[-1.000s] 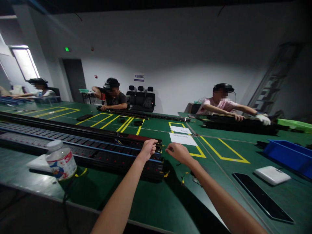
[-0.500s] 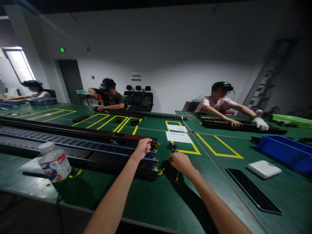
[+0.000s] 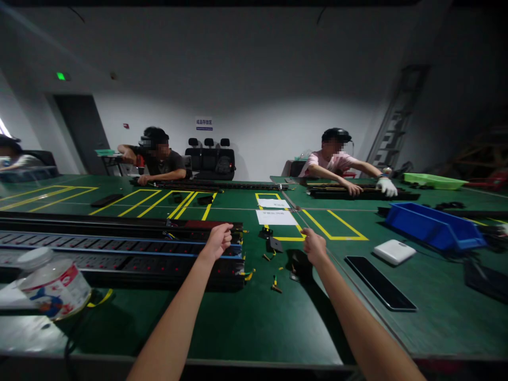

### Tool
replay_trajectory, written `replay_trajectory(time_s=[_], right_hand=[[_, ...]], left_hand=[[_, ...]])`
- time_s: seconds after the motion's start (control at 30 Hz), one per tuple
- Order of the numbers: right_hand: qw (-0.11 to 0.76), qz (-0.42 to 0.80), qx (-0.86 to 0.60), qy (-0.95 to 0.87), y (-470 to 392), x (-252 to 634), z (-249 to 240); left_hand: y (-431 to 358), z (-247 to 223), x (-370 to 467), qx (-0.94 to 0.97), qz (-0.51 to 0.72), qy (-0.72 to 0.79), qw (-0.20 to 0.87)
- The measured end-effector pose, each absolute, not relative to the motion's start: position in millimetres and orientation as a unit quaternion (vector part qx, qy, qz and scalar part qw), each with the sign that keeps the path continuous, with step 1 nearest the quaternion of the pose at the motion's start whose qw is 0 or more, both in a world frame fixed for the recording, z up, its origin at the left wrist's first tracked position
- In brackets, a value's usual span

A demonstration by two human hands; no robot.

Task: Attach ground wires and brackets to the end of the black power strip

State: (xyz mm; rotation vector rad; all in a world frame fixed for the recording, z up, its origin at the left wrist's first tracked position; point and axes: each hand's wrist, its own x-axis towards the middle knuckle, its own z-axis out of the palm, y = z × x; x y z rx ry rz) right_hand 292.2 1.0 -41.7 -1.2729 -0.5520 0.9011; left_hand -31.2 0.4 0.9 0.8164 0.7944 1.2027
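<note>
My left hand (image 3: 219,242) is closed above the right ends of long black strips (image 3: 159,267) with rows of red-dotted modules. Thumb and forefinger are pressed together; whatever they hold is too small to make out. To the right, my right hand (image 3: 315,245) is also closed, fingertips pinched and pointing left, with its contents hidden. Between the hands on the green table lie a small black square part (image 3: 274,244), another dark piece (image 3: 265,232), and a small brownish piece (image 3: 277,289) beside a bit of yellow-green wire (image 3: 275,280). Yellow-green wire ends (image 3: 249,274) stick out of the nearest strip.
A clear plastic jar (image 3: 55,288) stands at the left front. White paper sheets (image 3: 276,217) lie beyond my hands. At right are a dark phone-like slab (image 3: 380,283), a white box (image 3: 394,252) and a blue bin (image 3: 434,227). Co-workers (image 3: 335,159) handle black strips across the table.
The view has turned right, so the scene shifts left. My right hand has moved right, away from the small black parts, uncovering them. My left hand stays closed near the strip ends.
</note>
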Motion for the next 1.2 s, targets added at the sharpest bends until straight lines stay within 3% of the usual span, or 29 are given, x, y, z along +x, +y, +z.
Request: replay_trajectory(time_s=[1.2], right_hand=[[0.664, 0.371, -0.613, -0.215, 6.3, 309.9, -59.1]], left_hand=[[-1.1, 3.3, -30.8, 0.35, 0.546, 0.378, 0.661]])
